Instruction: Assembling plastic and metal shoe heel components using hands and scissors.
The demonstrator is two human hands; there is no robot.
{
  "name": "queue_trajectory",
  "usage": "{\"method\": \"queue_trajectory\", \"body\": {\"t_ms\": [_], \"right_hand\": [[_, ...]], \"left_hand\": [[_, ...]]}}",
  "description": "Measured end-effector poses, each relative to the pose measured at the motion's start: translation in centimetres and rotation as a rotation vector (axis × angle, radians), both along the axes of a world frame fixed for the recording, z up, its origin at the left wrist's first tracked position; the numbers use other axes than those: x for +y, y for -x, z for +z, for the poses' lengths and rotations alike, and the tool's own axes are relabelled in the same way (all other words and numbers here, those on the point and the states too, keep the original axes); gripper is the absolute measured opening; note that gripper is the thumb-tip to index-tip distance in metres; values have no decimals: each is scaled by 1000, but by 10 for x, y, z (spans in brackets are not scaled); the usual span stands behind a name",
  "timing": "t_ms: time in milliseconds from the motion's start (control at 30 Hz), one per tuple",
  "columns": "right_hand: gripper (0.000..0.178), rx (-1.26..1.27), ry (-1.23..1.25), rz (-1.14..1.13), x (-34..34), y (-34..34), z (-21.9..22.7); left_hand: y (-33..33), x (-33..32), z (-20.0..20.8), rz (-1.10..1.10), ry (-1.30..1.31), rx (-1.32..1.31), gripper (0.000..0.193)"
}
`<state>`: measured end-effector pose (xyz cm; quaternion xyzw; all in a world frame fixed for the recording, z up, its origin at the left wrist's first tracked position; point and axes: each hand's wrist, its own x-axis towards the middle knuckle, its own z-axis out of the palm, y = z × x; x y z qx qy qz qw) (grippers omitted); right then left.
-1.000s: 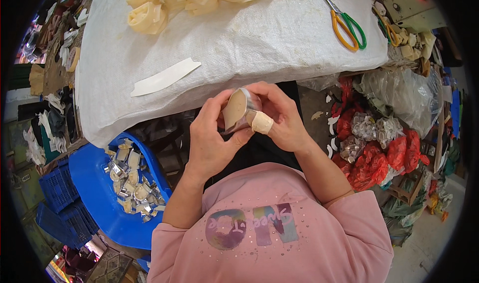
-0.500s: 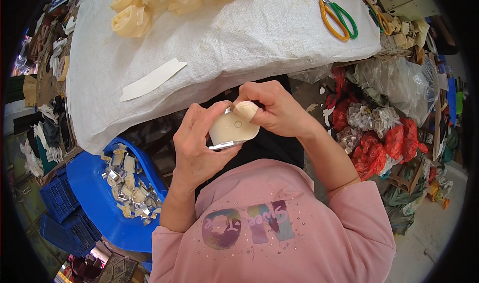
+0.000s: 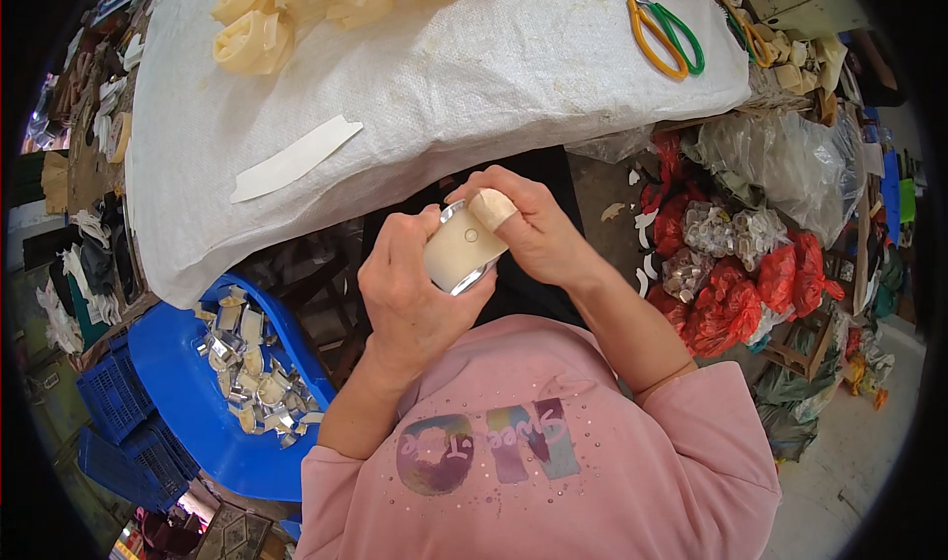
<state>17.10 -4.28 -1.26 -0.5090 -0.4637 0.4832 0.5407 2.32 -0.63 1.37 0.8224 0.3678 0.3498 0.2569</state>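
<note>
Between my hands, just off the cloth's near edge, is a curved cream piece with shiny silver edges [image 3: 454,251] and a small ring mark on its face. My left hand [image 3: 403,276] grips it from the left, fingers wrapped round its side. My right hand [image 3: 538,226] pinches its upper right corner, the thumb lying over the face. A pale tan cover [image 3: 491,206] wraps that thumb's tip. The piece's underside and several fingertips are hidden. On the cloth, nearest my left hand, lies a flat white strip [image 3: 298,159].
A white woven cloth [image 3: 444,86] covers the table, with cream rolled pieces [image 3: 255,41] at its far left and scissors with orange and green handles [image 3: 664,44] at far right. A blue basin [image 3: 163,362] holds several silver-and-cream pieces. Red plastic bags [image 3: 726,308] lie right.
My right thumb has come down flatter onto the face of the piece. The piece has tilted and shifted slightly right, and my left hand has moved a little right with it.
</note>
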Motion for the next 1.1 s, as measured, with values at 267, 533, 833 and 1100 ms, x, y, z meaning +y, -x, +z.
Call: {"method": "queue_trajectory", "body": {"t_ms": [267,533,833,1100], "right_hand": [[38,215,100,-79,2,13,-7],[30,-125,-12,-215,2,24,-2],[36,478,155,-147,-1,25,-7],[41,796,167,-98,-7,29,-5]], "left_hand": [[-3,4,-6,82,-9,-4,50],[-5,5,-10,143,-123,48,50],[-7,8,-19,121,-163,-14,55],[-3,12,-27,123,-222,-32,54]]}}
